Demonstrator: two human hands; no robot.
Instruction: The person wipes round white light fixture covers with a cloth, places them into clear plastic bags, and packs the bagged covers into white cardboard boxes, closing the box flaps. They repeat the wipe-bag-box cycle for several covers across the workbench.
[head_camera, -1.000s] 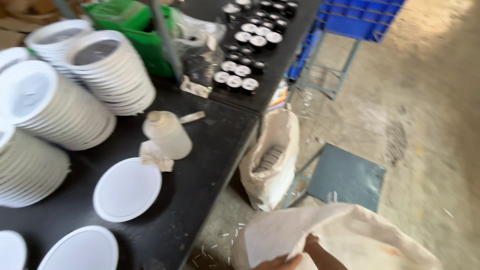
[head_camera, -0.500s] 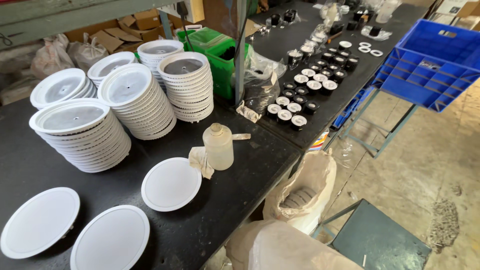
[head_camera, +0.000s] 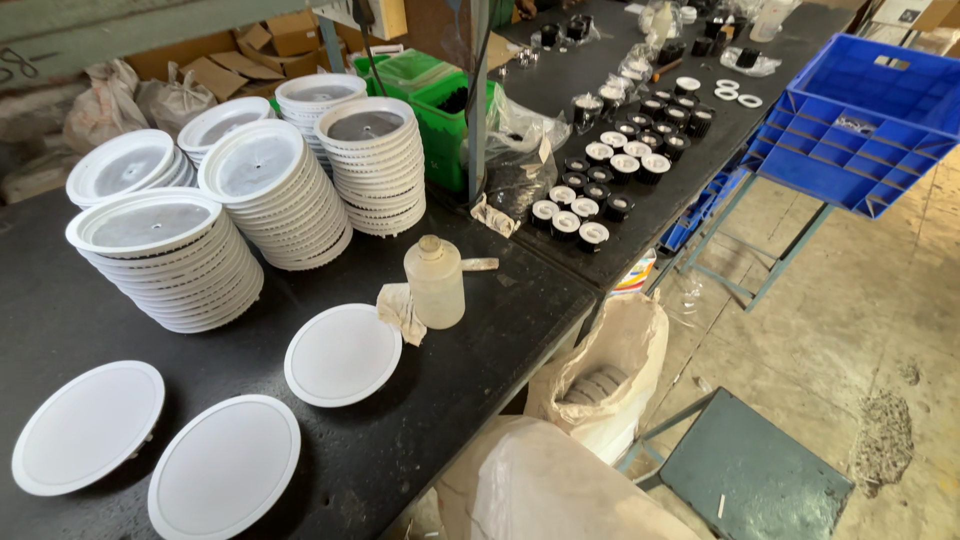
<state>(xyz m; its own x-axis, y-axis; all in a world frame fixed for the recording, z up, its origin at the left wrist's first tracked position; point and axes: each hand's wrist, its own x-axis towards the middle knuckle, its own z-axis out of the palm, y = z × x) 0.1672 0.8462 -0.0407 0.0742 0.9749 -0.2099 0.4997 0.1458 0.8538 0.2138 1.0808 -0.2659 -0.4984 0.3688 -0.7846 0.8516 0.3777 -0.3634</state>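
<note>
1. Neither of the person's hands shows in the head view, so whether they are apart, together or clamped on anything cannot be told.
2. A white sack (head_camera: 560, 480) fills the bottom edge of the frame, below the front edge of the black workbench (head_camera: 480, 330); what holds it is out of view.
3. Three white round discs lie flat on the bench: one at far left (head_camera: 88, 427), one at the front edge (head_camera: 224, 467) and one (head_camera: 343, 354) just beside a translucent plastic bottle (head_camera: 435, 283).
4. The bottle stands upright, a crumpled rag (head_camera: 402, 310) touching its base.
5. Behind them rise five stacks of white round frames (head_camera: 165, 262), set close together.
6. A green bin (head_camera: 425, 95) stands behind the stacks, beside a metal post (head_camera: 478, 100).
7. To the right, rows of small black-and-white round fittings (head_camera: 610, 165) cover the neighbouring bench top.
8. A blue plastic crate (head_camera: 860, 120) sits at upper right.
9. A second sack (head_camera: 600, 375), open and partly filled, leans against the bench on the floor, near a dark metal stool (head_camera: 755, 475).
</note>
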